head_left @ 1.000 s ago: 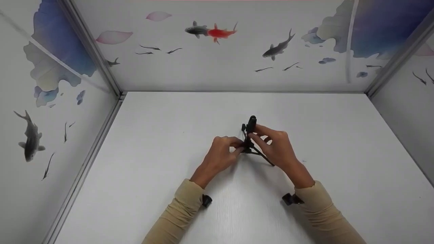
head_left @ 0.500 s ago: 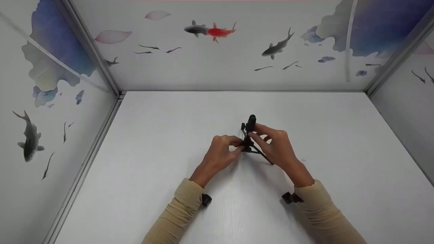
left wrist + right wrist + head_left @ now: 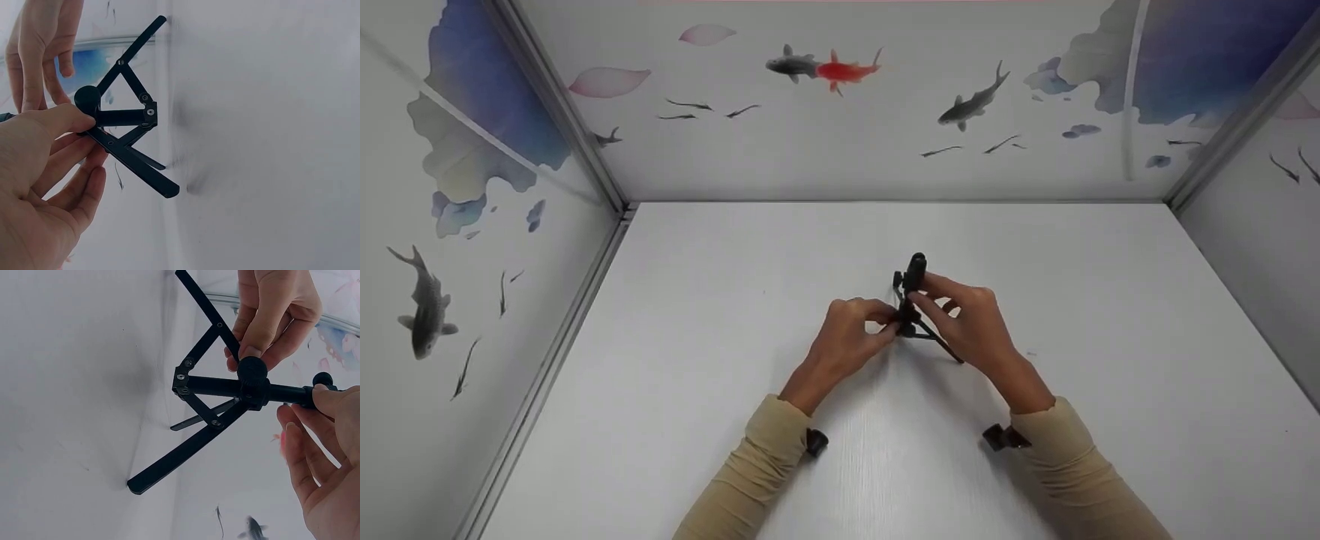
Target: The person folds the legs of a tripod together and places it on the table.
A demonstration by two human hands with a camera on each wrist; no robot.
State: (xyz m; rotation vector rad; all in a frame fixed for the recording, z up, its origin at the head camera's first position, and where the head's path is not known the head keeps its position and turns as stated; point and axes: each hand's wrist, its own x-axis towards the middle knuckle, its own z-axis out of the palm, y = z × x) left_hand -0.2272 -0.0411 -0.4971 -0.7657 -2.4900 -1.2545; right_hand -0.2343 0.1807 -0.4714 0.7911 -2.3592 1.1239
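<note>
A small black tripod (image 3: pixel 916 268) is upright between the two hands, its legs spread and joined by hinged braces. In the left wrist view one leg (image 3: pixel 143 167) points down toward the tabletop; whether the tips touch it I cannot tell. My left hand (image 3: pixel 849 337) pinches the tripod's lower collar between thumb and fingers, beside a round knob (image 3: pixel 252 370). Higher up, my right hand (image 3: pixel 979 326) grips the column near a second, smaller knob (image 3: pixel 322 379) with thumb and fingertips. The tripod's top is partly hidden by the right fingers in the right wrist view.
A white tabletop (image 3: pixel 697 300) lies under both hands. Panels printed with fish and leaves, such as the back wall (image 3: pixel 840 150), enclose it on the left, back and right. Small black wrist cameras (image 3: pixel 817 442) sit at the beige cuffs.
Both hands keep the same hold on the tripod. Only a very slight shift of the whole head view shows.
</note>
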